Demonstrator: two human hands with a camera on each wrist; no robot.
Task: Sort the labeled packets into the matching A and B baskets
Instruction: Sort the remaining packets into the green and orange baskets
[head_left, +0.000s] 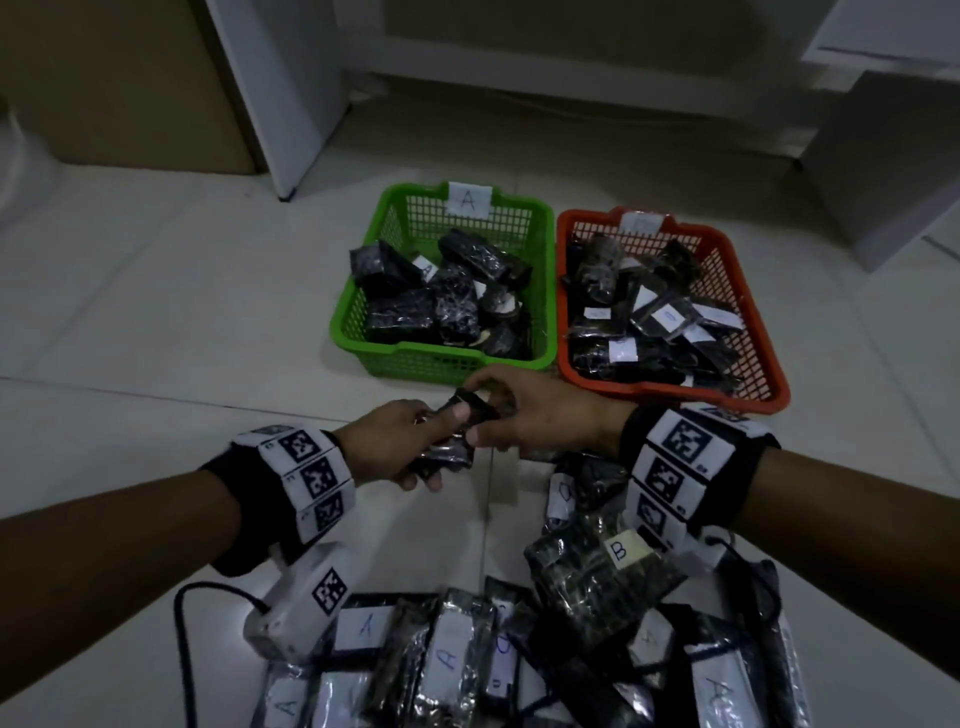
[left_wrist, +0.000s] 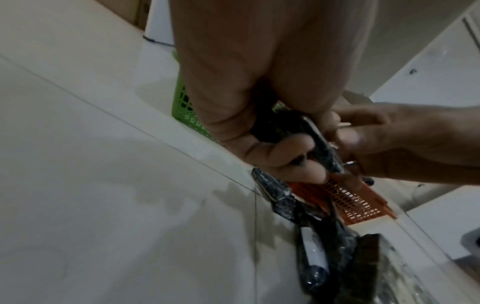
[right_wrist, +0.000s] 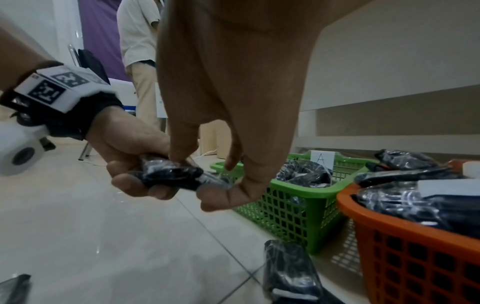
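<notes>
Both hands meet before the baskets: left hand (head_left: 387, 441) grips a packet (head_left: 457, 431), right hand (head_left: 540, 415) pinches it.

Two baskets stand side by side on the floor (head_left: 156, 312), touching or nearly so: basket A (head_left: 358, 317) on the left, the second basket (head_left: 769, 364) on the right (its label cannot be read). Each holds a heap of packets. Just in front of the baskets, above the floor, the left hand (head_left: 384, 441) and the right hand (head_left: 540, 415) meet on one packet (head_left: 457, 431), left hand gripping its near end, right hand pinching its far end. Nearer the person, a loose pile of packets (head_left: 519, 649) lies on the floor, reaching under the right wrist.
</notes>
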